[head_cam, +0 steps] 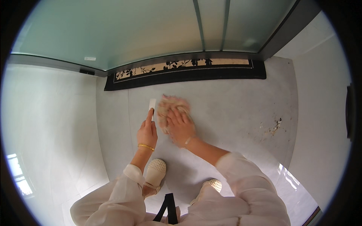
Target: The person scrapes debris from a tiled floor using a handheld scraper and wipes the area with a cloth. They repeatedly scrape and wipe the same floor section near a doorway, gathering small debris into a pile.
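Note:
My left hand (147,134) grips a narrow, flat, pale scraper-like tool (152,104), its index finger laid along it and its square end pointing away from me. Just to the right, my right hand (181,127) presses a crumpled pinkish-beige cloth (173,102) flat on the grey tiled floor (226,104). Slight blur covers the cloth and the fingers on it. The tool's handle is mostly hidden in my left hand. Off to the right on the tiles lies a scatter of dark and pale debris (276,127).
A frosted glass door (127,31) with a dark frame stands ahead, above a black-bordered floral mat (186,75). Pale walls rise at the left (56,113) and right (319,113). My cream shoes (156,171) are below my hands, and a black strap (170,209) hangs in front of me.

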A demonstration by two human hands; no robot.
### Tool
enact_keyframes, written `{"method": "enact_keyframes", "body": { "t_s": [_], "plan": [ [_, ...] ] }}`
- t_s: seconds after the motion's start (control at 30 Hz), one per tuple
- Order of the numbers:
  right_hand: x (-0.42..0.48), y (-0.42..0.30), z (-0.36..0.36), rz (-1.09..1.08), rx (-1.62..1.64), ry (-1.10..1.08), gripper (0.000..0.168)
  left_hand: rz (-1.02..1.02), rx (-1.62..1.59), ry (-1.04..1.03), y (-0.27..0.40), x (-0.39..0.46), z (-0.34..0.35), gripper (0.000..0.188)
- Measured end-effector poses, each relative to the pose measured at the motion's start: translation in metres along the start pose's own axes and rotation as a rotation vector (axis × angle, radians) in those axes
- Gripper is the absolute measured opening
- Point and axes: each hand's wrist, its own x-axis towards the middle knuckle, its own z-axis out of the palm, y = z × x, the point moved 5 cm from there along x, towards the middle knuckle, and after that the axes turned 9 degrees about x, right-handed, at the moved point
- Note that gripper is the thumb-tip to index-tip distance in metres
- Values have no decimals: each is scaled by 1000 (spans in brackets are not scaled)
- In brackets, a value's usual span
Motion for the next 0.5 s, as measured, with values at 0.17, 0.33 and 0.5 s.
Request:
{"method": "enact_keyframes", "body": {
  "t_s": [0.17,0.33,0.5],
  "plan": [
    [95,36,-20,146,-171,-3,66,-39,64,-36,11,-3,-8,53],
    [68,117,-78,380,-59,126,65,10,77,-108,1,-5,-12,51],
    [-5,202,-143,538,-360,121,50,48,128,-235,9,0,11,48]
  ]
}}
